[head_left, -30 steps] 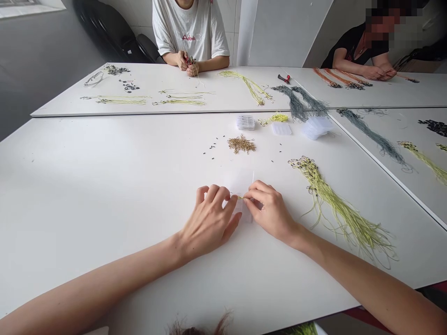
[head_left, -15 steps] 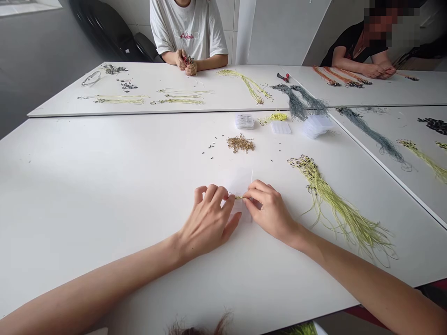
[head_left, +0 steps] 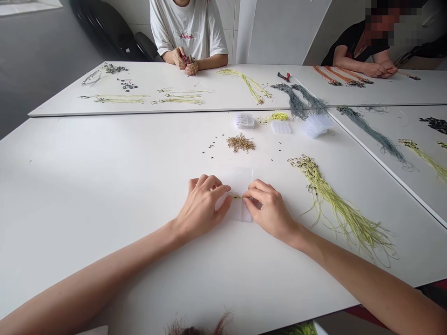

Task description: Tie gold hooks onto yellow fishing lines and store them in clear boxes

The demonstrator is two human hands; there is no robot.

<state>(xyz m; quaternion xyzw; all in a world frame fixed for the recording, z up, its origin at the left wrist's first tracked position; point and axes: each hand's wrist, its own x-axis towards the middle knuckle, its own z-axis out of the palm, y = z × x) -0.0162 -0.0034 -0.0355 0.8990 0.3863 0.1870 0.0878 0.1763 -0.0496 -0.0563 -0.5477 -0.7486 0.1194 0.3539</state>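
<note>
A clear plastic box (head_left: 241, 213) lies open on the table in front of me, its lid folded back. A short yellow-green fishing line (head_left: 238, 197) with a dark hook end stretches across it. With thumb and index finger my right hand (head_left: 270, 207) pinches the line's right end, at the box's right side. My left hand (head_left: 200, 204) is at the left side, thumb and index curled around the hooked end of the line; the exact contact is partly hidden. Right of my right hand lies a bundle of yellow-green lines with hooks (head_left: 331, 200).
Beyond the box sit a pile of gold-coloured swivels (head_left: 240, 143), small dark bits, clear boxes (head_left: 244, 121) and a stack of boxes (head_left: 317, 125). Grey-blue lines (head_left: 295, 102) lie farther back. Two people work across the tables, one holding red-handled pliers (head_left: 187, 59).
My left hand has shifted left and slightly away from me, its thumb drawn up towards the line. More of the box shows. My right hand is nearly still.
</note>
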